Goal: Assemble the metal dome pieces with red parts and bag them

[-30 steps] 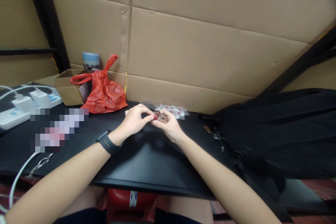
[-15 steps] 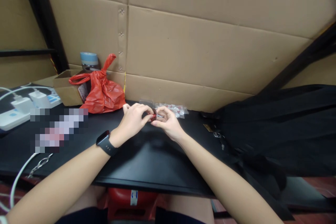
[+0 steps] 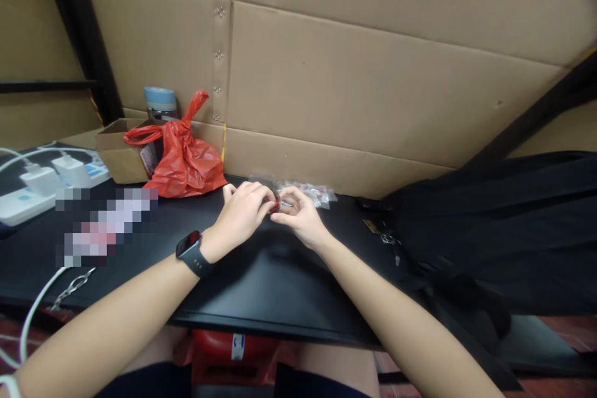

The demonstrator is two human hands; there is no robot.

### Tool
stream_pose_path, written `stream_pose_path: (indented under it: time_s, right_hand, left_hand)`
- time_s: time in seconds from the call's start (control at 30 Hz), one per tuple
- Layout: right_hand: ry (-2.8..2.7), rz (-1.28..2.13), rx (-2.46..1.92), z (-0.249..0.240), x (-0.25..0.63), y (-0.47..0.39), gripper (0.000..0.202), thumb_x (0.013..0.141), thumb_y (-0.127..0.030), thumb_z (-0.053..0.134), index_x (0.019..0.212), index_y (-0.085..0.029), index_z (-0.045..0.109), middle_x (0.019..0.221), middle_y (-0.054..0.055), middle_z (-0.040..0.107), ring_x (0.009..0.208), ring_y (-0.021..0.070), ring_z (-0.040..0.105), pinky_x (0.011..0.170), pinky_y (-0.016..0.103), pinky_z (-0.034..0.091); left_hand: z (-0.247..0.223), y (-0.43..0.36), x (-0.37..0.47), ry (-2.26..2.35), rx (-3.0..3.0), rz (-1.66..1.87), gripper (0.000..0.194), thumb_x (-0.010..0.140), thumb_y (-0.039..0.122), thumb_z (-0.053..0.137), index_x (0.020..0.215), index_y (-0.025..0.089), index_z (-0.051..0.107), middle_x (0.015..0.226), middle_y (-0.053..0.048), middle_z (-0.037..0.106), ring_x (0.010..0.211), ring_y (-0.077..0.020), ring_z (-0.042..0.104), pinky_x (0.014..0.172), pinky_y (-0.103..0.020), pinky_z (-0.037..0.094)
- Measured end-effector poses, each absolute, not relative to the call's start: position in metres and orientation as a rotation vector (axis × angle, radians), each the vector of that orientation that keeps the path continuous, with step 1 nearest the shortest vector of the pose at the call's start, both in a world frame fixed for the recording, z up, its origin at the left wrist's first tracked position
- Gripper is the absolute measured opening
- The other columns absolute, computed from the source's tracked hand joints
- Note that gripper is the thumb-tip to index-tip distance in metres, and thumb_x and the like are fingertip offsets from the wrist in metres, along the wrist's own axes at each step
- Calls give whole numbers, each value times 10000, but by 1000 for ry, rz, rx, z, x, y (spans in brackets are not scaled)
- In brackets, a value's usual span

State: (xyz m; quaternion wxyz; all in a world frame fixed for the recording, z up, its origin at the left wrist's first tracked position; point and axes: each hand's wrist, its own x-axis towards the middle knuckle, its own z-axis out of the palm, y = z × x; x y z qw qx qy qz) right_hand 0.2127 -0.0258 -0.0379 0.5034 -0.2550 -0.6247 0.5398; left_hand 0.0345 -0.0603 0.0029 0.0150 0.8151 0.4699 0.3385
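Both hands meet over the far middle of the black table (image 3: 280, 286). Between them is a small, round, dark-red piece with a clear edge (image 3: 277, 204), partly covered by fingers; its exact kind does not show. My left hand (image 3: 243, 211), with a dark watch on the wrist, has its fingers curled onto the piece from the left. From the right, my right hand (image 3: 301, 216) pinches its edge between thumb and fingers. Just behind the hands lie clear plastic packets (image 3: 319, 194) with small red bits inside.
A knotted red plastic bag (image 3: 186, 161) stands left of the hands, by a cardboard box (image 3: 120, 152) and a blue-lidded bottle (image 3: 160, 101). Far left lies a white power strip (image 3: 23, 204) with plugs. Black cloth (image 3: 494, 224) and keys (image 3: 388, 239) lie right. A cardboard wall (image 3: 349, 87) rises behind.
The whole view has shifted slightly. Both hands still hold the small red piece; the left fingers have closed a little further over it, covering more of it.
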Motion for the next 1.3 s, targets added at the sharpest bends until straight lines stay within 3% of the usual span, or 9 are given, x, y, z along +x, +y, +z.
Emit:
stream_pose_path:
  time_s: [0.2,0.43,0.7,1.1,1.3]
  right_hand:
    - [-1508,1244,-653,-36,211,-26,540,524,-262,930,930,-249,573,975,-14,627,839,140,671,783,285,581]
    - [-1535,1228,-651,-34,211,-27,489,558,-228,913,954,-238,626,952,6,685,851,157,693,772,292,586]
    - [-1567,1221,-638,-33,213,-25,471,481,-231,945,832,-210,631,940,23,700,826,161,686,681,275,573]
    - [-1730,1126,-612,-31,217,-23,433,493,-279,950,790,-194,647,851,28,676,733,159,638,626,289,528]
    - [-1673,1124,-641,-28,218,-24,441,471,-332,953,793,-182,691,1019,69,680,751,154,651,674,316,569]
  left_hand:
    - [3,-60,36,1477,2383,1045,161,956,311,539,924,229,674,990,-18,750,1022,-232,622,850,-381,275]
    - [6,-52,30,1357,2169,1057,194,888,378,599,868,257,749,938,19,775,915,-209,681,894,-365,371]
    - [-8,-39,27,1176,1977,1097,231,775,406,686,851,212,785,891,-33,782,878,-226,700,819,-297,504]
    - [0,-43,27,1189,1920,1003,219,741,371,696,768,171,782,835,-56,777,818,-234,700,736,-283,503]
    - [0,-44,29,1108,1878,1099,253,766,374,676,803,147,781,847,-60,777,849,-239,695,810,-305,499]
